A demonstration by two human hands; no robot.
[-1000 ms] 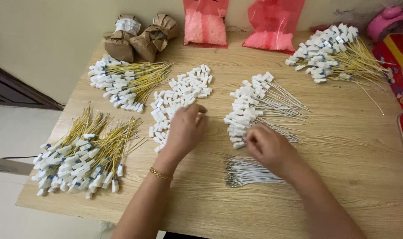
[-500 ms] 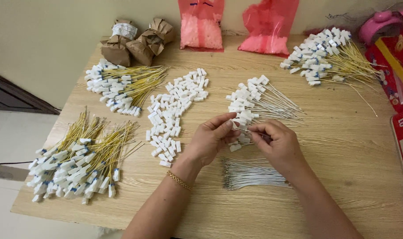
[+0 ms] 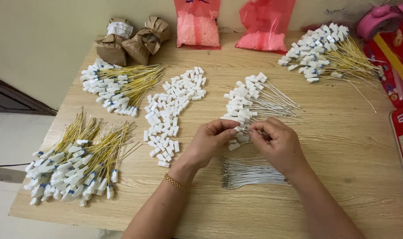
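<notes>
My left hand (image 3: pixel 209 141) pinches a small white plastic block (image 3: pixel 235 129) between thumb and forefinger. My right hand (image 3: pixel 276 144) meets it from the right, fingertips closed on a thin white wire whose end sits at the block. Both hands hover over the wooden table (image 3: pixel 343 146), just in front of a pile of white blocks with white wires attached (image 3: pixel 250 99). A bundle of loose white wires (image 3: pixel 254 173) lies under my right wrist. A spread of loose white blocks (image 3: pixel 170 113) lies left of my left hand.
Yellow-wired bundles with white blocks lie at front left (image 3: pixel 73 161), back left (image 3: pixel 117 86) and back right (image 3: pixel 325 51). Two brown paper parcels (image 3: pixel 133 40) and two red plastic bags (image 3: pixel 230 24) line the back edge. Pink and red items (image 3: pixel 389 48) crowd the right edge.
My left hand left the loose blocks and came right with one block. My right hand rose from the wire bundle, and the two hands now meet in the middle.
</notes>
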